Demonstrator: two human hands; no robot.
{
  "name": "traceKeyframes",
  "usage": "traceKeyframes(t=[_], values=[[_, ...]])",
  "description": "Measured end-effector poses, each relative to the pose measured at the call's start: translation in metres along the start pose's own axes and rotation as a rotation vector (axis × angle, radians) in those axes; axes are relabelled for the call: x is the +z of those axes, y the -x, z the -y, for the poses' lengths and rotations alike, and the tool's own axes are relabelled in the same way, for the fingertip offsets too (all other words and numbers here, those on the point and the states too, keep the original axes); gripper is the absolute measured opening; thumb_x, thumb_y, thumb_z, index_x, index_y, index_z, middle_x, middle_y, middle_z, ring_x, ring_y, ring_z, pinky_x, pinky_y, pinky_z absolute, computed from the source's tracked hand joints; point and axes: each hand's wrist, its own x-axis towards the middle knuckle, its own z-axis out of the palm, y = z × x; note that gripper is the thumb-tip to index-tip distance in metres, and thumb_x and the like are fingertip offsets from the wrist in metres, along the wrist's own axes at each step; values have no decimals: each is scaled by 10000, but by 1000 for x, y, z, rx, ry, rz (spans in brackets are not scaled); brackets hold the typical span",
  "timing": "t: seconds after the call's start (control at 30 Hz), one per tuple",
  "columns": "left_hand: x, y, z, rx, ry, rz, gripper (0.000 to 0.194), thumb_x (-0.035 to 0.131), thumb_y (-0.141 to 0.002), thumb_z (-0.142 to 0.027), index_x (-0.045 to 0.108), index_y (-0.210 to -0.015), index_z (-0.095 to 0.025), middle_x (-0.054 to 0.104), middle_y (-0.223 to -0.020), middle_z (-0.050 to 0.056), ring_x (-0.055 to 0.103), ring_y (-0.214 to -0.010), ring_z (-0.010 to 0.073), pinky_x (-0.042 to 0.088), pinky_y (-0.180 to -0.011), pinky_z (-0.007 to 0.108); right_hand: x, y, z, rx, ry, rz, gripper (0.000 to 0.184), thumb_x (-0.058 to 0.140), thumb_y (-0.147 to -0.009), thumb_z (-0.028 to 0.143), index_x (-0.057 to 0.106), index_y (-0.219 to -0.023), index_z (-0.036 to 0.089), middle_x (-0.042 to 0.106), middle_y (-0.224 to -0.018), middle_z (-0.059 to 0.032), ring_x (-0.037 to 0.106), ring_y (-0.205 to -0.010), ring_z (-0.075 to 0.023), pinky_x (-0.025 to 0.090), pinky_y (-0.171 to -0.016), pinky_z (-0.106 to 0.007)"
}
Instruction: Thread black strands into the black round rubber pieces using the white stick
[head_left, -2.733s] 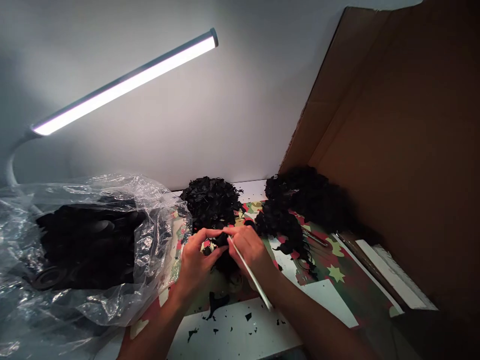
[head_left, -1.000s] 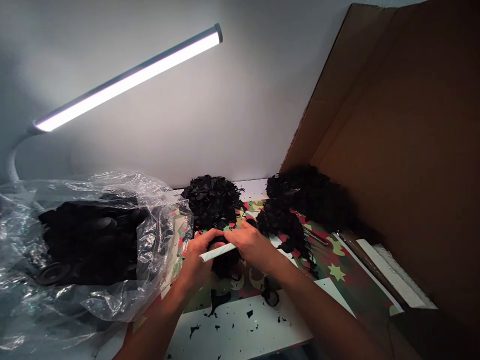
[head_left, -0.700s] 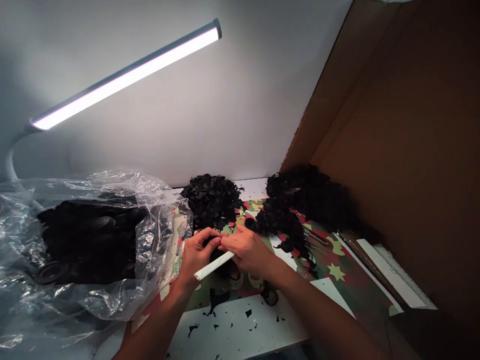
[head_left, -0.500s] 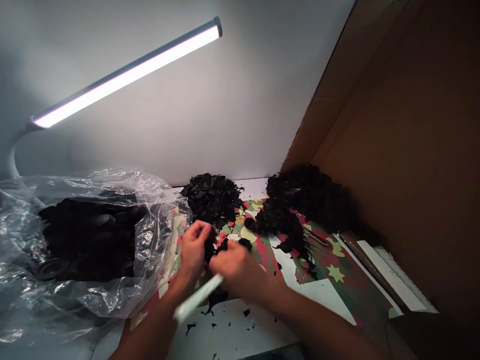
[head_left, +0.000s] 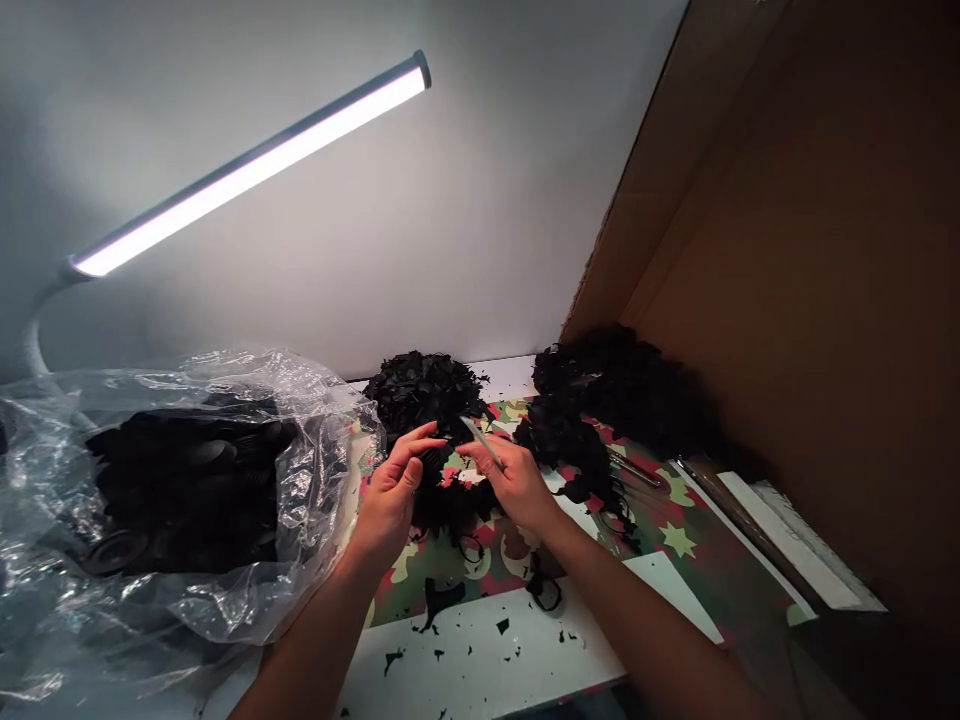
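Observation:
My left hand (head_left: pixel 391 492) is raised over the middle of the table with its fingers stretched out and apart, and nothing shows in its grasp. Just right of it, my right hand (head_left: pixel 517 485) is closed around a slim, flat whitish tool (head_left: pixel 481 440) that points up and to the left; its kind is unclear. Beneath both hands lie thin black scraps (head_left: pixel 454 505), some of them ring-shaped. A black ring-like scrap (head_left: pixel 546 594) rests below my right wrist, beside a curved black strip (head_left: pixel 442 596).
On the left, a clear plastic bag (head_left: pixel 315 500) holds many black round parts (head_left: pixel 195 490). Black scrap heaps (head_left: pixel 424 390) (head_left: pixel 622 390) stand at the back. A metal pen-like tool (head_left: pixel 634 467) lies right, near a cardboard wall (head_left: pixel 810 300). A lit lamp (head_left: pixel 255 165) hangs above.
My hands were close together over dark pieces; now they are apart and the left fingers have opened. The whitish tool has swung from pointing down-left to pointing up.

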Motion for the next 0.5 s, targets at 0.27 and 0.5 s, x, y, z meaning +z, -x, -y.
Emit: traceKeyframes(t=[0.27,0.5], values=[[1,6,1,-134,-131,87,372,558,-949,-472,715,-1177,-224,689,-1069,73,616,-921,200,478,-795,279,17,4,3,-96,-38,-136,87,671,-915,277,682,-887,196,694,-860,-33,592,-676,-150,465,-614,-264],[1,4,-9,-162,-193,18,406,762,-788,-311,685,-1176,-218,746,-1066,66,665,-1028,226,493,-895,307,9,8,-1,-373,209,-75,178,545,-1007,286,692,-958,200,697,-954,-79,648,-874,-203,529,-775,-325]])
